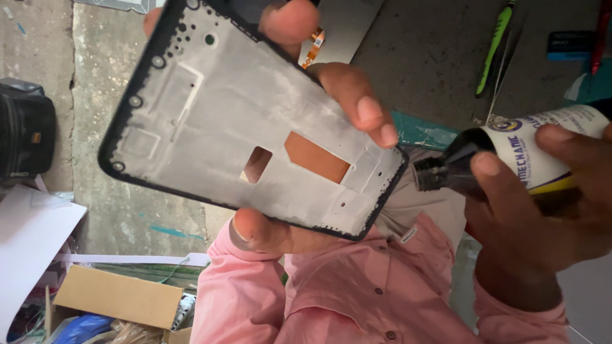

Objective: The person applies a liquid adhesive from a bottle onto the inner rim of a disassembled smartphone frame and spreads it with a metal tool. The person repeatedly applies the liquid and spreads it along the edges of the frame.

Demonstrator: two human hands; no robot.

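- The left hand grips a phone frame, thumb under its lower edge, fingers curled over the top, holding it tilted above the lap.
- The right hand is closed around a glue tube, black nozzle just beside the frame's corner, perhaps uncapped.
- A green pen lies on the grey tabletop.

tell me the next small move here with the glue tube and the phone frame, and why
Probably bring the glue tube in the right hand a little leftward until its black nozzle meets the lower edge of the phone frame. The left hand holds the frame tilted with its inner face up, and the nozzle already points at that edge but stands just apart from it.
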